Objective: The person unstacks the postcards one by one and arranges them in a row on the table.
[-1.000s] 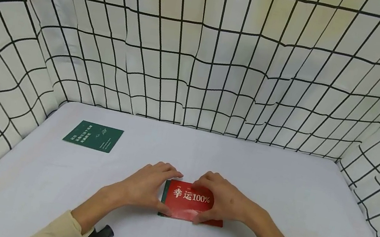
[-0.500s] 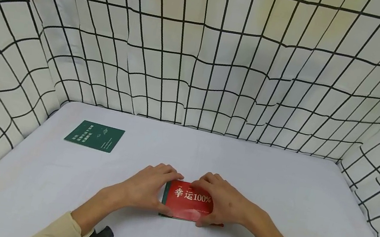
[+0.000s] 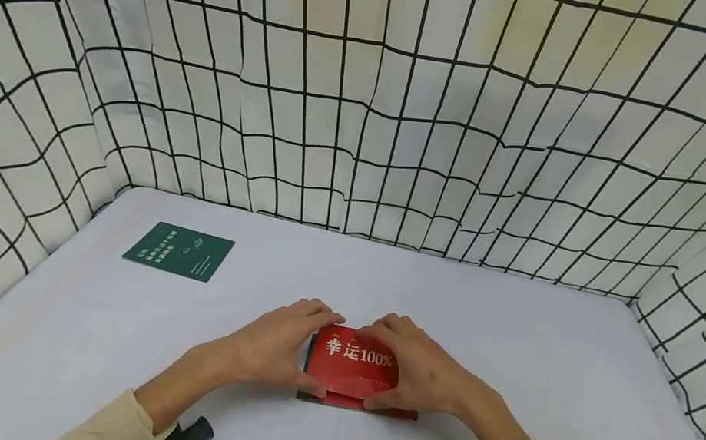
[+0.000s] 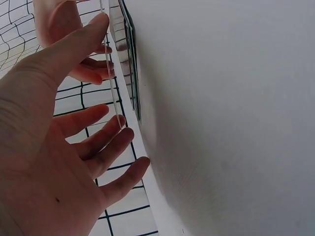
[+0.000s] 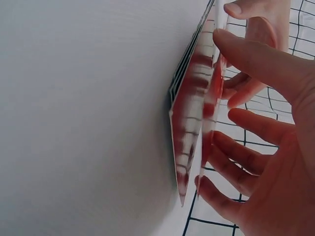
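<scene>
A red card [image 3: 344,373] with white print reading "100%" is raised a little over a low stack of cards [image 3: 342,401] on the white table. My left hand [image 3: 276,343] holds the card's left part by its near and far edges, thumb on the near side. My right hand [image 3: 429,371] grips the right part the same way. In the right wrist view the lifted card [image 5: 210,105] stands apart from the glossy top of the stack [image 5: 186,135]. Dark green edges of the stack [image 4: 133,73] show in the left wrist view. The hands cover both ends of the card.
A dark green card [image 3: 179,252] with white print lies flat at the table's back left. White cloth covers the table [image 3: 515,340]. Walls of white sheeting with a black grid net [image 3: 383,124] enclose the back and sides. A black wrist device [image 3: 186,438] sits under each forearm.
Both hands have raised the red card off the stack and shifted it slightly away from me, baring the near edge of the cards beneath. The green card stays put.
</scene>
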`<state>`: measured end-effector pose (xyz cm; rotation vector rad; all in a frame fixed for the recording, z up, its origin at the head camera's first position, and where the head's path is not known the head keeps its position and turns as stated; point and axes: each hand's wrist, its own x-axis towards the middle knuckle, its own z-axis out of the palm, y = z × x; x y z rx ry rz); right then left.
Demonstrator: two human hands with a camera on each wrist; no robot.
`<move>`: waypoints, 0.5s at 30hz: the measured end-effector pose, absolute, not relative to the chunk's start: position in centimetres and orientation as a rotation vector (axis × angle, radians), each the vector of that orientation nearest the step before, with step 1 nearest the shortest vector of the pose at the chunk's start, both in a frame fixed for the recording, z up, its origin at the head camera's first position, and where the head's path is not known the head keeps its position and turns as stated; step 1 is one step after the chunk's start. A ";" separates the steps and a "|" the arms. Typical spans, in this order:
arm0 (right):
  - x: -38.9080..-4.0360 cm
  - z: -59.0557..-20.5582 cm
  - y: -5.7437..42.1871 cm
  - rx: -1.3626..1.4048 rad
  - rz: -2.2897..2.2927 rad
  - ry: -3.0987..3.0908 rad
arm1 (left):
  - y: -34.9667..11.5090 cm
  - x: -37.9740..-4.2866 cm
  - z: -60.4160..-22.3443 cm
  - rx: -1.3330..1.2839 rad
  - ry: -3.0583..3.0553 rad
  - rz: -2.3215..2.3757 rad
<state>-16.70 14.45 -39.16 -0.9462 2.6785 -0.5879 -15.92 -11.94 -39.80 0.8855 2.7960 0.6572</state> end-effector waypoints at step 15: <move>-17.1 -38.7 14.0 -1.003 -0.653 2.748 | -12.6 -16.7 -39.3 0.815 2.801 0.780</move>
